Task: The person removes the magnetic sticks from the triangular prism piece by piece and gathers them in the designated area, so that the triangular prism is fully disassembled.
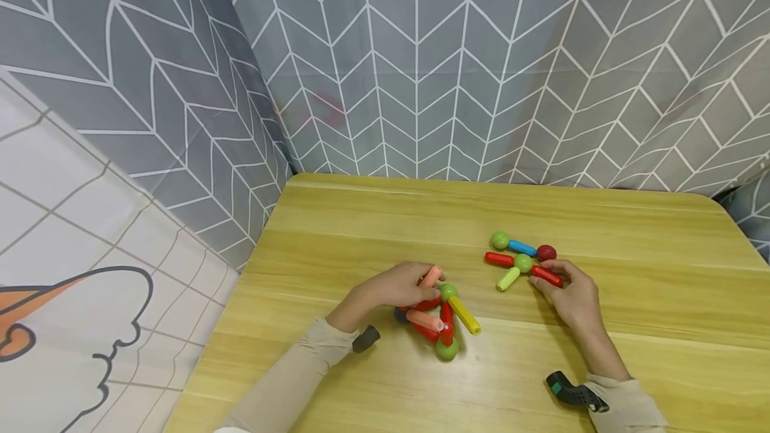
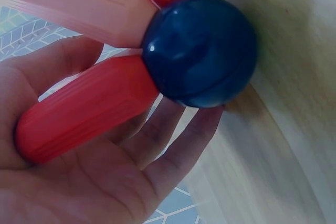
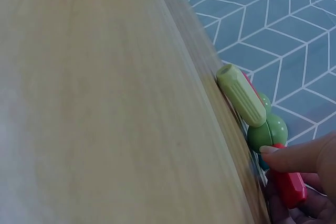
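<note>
My left hand (image 1: 394, 286) holds a built piece of magnetic rods and balls, its fingers curled about a red rod (image 2: 89, 106) beside a dark blue ball (image 2: 202, 51). Two pink rods, a yellow rod (image 1: 465, 316) and green balls (image 1: 447, 349) belong to the same piece. Farther right, my right hand (image 1: 574, 296) pinches a red magnetic rod (image 1: 547, 277) between thumb and fingers. That rod meets a green ball (image 1: 523, 262), from which another red rod (image 1: 499, 258) and a light green rod (image 3: 241, 95) stick out. Part of the left piece is hidden behind the left hand.
Just behind the right piece lie a blue rod (image 1: 521, 247), a green ball (image 1: 500, 240) and a dark red ball (image 1: 546, 253). The wooden table (image 1: 361, 219) ends at a grey patterned curtain (image 1: 421, 85). Dark wrist straps (image 1: 571, 391) hang near both sleeves.
</note>
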`<control>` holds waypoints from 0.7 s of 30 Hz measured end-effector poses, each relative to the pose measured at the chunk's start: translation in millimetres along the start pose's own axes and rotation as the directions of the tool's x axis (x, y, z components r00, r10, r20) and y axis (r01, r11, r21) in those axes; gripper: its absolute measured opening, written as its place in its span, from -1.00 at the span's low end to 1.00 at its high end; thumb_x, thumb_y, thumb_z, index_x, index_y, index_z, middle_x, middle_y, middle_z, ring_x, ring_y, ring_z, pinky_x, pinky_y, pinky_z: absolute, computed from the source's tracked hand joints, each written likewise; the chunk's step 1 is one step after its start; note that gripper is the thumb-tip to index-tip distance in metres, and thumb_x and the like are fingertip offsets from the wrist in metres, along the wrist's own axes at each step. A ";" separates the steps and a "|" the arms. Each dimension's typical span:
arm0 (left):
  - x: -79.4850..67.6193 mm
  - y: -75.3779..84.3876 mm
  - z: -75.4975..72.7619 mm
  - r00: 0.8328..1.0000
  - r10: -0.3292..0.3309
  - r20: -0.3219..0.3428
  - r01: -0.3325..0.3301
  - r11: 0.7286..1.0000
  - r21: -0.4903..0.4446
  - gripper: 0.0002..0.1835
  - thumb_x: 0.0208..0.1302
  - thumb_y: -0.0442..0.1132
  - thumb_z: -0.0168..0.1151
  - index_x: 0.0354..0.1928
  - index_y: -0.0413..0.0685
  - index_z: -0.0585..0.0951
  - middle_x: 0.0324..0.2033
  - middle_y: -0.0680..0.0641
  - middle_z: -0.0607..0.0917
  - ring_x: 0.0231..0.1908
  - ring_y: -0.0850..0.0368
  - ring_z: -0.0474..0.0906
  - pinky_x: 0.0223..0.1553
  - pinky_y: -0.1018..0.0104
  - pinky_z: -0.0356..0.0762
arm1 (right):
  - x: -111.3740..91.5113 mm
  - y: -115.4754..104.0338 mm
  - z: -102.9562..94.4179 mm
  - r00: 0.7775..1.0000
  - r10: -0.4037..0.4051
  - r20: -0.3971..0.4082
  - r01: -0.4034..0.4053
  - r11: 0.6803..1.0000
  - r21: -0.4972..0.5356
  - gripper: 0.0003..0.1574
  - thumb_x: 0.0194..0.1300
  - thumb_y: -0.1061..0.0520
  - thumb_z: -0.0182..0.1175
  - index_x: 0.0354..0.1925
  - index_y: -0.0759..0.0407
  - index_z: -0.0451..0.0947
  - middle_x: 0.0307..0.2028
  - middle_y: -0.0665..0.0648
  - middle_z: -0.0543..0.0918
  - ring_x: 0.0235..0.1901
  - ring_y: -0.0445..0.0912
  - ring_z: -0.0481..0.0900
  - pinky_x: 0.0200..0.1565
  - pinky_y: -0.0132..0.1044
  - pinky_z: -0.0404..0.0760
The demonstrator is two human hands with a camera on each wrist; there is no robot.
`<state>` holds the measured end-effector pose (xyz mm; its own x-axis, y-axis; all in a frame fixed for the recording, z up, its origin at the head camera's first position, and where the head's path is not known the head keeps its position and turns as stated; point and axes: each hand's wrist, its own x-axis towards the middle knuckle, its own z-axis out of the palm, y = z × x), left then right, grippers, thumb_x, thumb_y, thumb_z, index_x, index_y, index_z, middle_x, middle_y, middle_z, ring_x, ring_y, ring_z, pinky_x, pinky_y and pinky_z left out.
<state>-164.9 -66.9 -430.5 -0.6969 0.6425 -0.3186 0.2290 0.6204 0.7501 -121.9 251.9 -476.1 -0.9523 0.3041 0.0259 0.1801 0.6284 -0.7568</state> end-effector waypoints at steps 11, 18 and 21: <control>-2.3 0.2 -3.3 1.000 0.019 -0.004 -0.019 1.000 0.001 -0.61 0.46 -0.15 0.17 0.24 -0.10 0.51 -0.56 0.07 0.42 -0.61 0.25 0.29 -0.53 0.47 0.28 | 0.9 0.8 -2.4 0.999 -0.035 0.014 0.034 0.997 0.068 -0.48 0.24 0.10 0.43 0.11 0.28 0.57 0.09 0.37 0.66 -0.26 -0.67 0.36 -0.23 -0.76 0.40; -2.5 -1.1 -4.6 1.000 0.030 0.002 -0.030 1.000 0.001 -0.59 0.43 -0.16 0.21 0.24 -0.12 0.51 -0.48 0.07 0.49 -0.53 0.24 0.36 -0.47 0.48 0.34 | -0.8 -3.3 -3.4 1.000 -0.022 -0.012 0.023 0.993 0.112 -0.52 0.25 0.05 0.42 0.07 0.26 0.61 0.00 0.02 0.69 -0.08 -0.58 0.44 -0.05 -0.79 0.43; -2.5 -1.8 -3.7 0.999 0.034 0.003 -0.034 0.999 0.006 -0.63 0.43 -0.16 0.22 0.20 -0.11 0.52 -0.43 0.07 0.51 -0.47 0.24 0.39 -0.43 0.49 0.36 | -4.2 -9.0 -4.1 0.999 -0.032 -0.032 0.036 0.987 0.155 -0.55 0.26 0.05 0.41 0.04 0.25 0.62 -0.09 -0.26 0.62 0.03 -0.53 0.43 0.04 -0.76 0.44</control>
<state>-166.1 -71.3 -428.8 -0.6866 0.6647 -0.2946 0.2565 0.6006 0.7573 -118.5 247.9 -466.7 -0.9491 0.3068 0.0708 0.1051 0.5208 -0.8472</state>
